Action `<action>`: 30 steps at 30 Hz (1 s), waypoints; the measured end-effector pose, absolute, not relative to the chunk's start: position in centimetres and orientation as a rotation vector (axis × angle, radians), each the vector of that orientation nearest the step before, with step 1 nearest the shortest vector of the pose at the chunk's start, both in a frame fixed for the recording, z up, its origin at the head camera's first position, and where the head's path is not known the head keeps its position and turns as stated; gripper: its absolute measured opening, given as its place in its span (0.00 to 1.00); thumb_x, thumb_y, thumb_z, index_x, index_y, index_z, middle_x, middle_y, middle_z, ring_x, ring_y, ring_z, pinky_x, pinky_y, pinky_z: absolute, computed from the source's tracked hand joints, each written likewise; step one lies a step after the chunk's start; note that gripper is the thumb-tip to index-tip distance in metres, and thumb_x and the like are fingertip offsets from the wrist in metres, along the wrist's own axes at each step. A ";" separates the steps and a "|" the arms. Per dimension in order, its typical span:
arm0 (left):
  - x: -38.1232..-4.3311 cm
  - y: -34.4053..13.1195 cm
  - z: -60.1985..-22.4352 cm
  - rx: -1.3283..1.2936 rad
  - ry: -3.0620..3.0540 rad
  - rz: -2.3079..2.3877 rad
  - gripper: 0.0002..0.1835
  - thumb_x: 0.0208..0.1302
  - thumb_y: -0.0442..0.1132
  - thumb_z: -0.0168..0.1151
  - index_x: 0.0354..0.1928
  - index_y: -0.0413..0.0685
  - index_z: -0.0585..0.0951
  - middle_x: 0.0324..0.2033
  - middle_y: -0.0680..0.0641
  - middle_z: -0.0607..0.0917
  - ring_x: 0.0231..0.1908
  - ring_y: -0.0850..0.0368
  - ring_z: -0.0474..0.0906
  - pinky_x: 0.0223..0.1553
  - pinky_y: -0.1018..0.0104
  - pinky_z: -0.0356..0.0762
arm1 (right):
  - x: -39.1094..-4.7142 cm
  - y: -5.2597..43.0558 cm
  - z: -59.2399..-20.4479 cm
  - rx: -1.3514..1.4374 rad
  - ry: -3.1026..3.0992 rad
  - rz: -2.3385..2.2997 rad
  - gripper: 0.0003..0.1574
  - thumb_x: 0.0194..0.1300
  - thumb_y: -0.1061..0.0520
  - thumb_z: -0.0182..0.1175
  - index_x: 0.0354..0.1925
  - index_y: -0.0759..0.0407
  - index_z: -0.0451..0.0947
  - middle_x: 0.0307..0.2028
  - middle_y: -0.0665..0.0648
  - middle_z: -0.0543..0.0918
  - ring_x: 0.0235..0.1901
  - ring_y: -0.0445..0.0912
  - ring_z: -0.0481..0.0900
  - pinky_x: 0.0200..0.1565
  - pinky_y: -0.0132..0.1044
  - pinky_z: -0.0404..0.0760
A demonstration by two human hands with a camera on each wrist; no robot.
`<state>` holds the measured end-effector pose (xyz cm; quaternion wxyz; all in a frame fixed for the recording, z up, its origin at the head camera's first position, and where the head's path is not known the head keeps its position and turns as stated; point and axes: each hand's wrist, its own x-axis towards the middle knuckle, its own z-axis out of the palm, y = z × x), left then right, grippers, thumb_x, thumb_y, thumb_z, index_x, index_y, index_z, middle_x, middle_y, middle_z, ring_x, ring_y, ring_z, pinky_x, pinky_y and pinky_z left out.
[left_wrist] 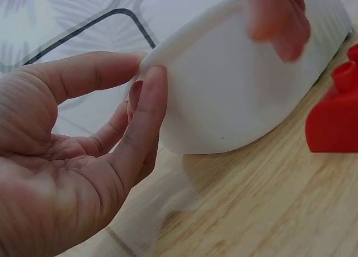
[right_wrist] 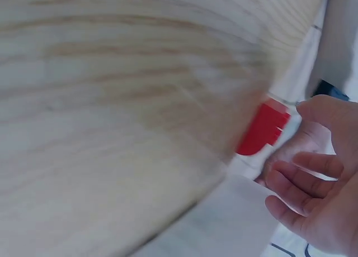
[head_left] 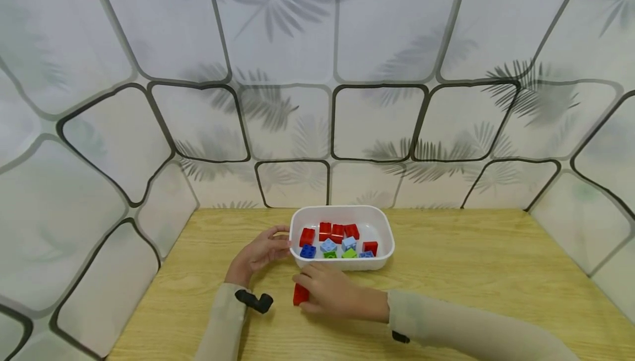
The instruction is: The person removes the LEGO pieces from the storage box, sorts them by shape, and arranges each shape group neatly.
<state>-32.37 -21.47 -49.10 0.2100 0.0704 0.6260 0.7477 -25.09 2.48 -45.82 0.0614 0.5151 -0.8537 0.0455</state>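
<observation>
A white plastic box [head_left: 382, 229] with rounded corners stands on the table, holding several toy building bricks. My left hand [head_left: 260, 253] pinches its left rim between thumb and fingers, as the left wrist view shows close up. In front of the box, a red building brick [head_left: 300, 294] sits on the table, studs up in the left wrist view. My right hand [head_left: 329, 289] is right beside that brick, overlapping it in the head view. In the right wrist view its fingers [right_wrist: 296, 190] are loosely bent, with the red brick beyond them.
Inside the box lie red bricks [head_left: 338, 233], light blue bricks [head_left: 328, 246], a dark blue brick [head_left: 308, 251] and green bricks [head_left: 349, 253]. The wooden table [head_left: 471, 273] reaches back to a patterned curtain [head_left: 377, 124], which also encloses both sides.
</observation>
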 end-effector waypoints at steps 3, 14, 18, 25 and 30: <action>-32.4 -21.4 -49.1 0.205 1.739 2.082 0.25 0.72 0.28 0.55 0.67 0.34 0.62 0.48 0.50 0.84 0.42 0.62 0.86 0.51 0.66 0.85 | -25.2 2.6 -44.9 1.556 -2.529 0.185 0.29 0.66 0.43 0.68 0.59 0.56 0.79 0.51 0.53 0.84 0.50 0.43 0.80 0.56 0.32 0.81; -32.5 -21.0 -48.6 0.178 1.740 2.086 0.22 0.72 0.27 0.55 0.64 0.36 0.64 0.44 0.51 0.83 0.41 0.62 0.85 0.50 0.66 0.85 | -27.8 5.2 -41.6 1.369 -2.425 0.452 0.28 0.62 0.50 0.73 0.57 0.57 0.81 0.51 0.54 0.85 0.51 0.47 0.82 0.56 0.41 0.83; -32.5 -20.8 -48.4 0.114 1.756 2.094 0.21 0.71 0.27 0.57 0.63 0.37 0.65 0.44 0.50 0.82 0.39 0.61 0.85 0.48 0.66 0.86 | -29.5 6.8 -40.6 1.285 -2.440 0.499 0.26 0.62 0.52 0.73 0.56 0.59 0.82 0.50 0.55 0.85 0.52 0.49 0.82 0.55 0.44 0.83; -32.4 -20.8 -48.4 0.063 1.775 2.091 0.24 0.71 0.29 0.57 0.65 0.35 0.64 0.47 0.47 0.83 0.41 0.60 0.84 0.48 0.67 0.86 | -32.5 9.7 -40.6 1.163 -2.532 0.559 0.24 0.63 0.56 0.71 0.56 0.61 0.82 0.51 0.58 0.85 0.52 0.53 0.83 0.54 0.48 0.84; -32.2 -20.7 -48.3 0.067 1.765 2.101 0.25 0.72 0.29 0.56 0.67 0.33 0.63 0.47 0.47 0.83 0.42 0.60 0.84 0.47 0.68 0.86 | -34.1 11.6 -41.4 1.156 -2.549 0.565 0.23 0.62 0.61 0.72 0.55 0.64 0.81 0.52 0.61 0.85 0.54 0.57 0.82 0.55 0.52 0.83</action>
